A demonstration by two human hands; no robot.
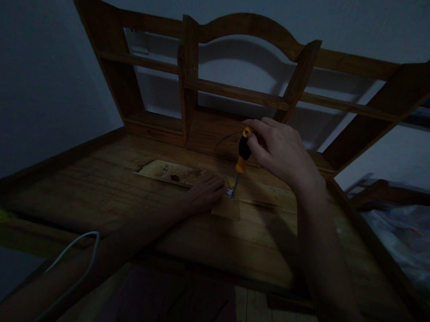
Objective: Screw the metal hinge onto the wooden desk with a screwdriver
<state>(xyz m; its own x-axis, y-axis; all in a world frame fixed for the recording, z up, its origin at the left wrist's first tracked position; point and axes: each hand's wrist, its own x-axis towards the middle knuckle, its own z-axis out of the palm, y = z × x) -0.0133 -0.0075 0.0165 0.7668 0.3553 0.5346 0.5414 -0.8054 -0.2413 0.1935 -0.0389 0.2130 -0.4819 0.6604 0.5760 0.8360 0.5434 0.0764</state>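
grained wood worktop (88, 181), matt wall (30, 69); screwdriver handle (244, 149) of smooth plastic, its shank (236, 184) and the small fitting (229, 193) metal.

Dim room, bluish-grey wall (33, 70), wooden desk (99, 182), arch-topped wooden shelf unit (238, 93) behind

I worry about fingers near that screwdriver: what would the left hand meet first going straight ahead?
The left hand would probably meet the screwdriver's shaft first, though depth is unclear; it might pass behind.
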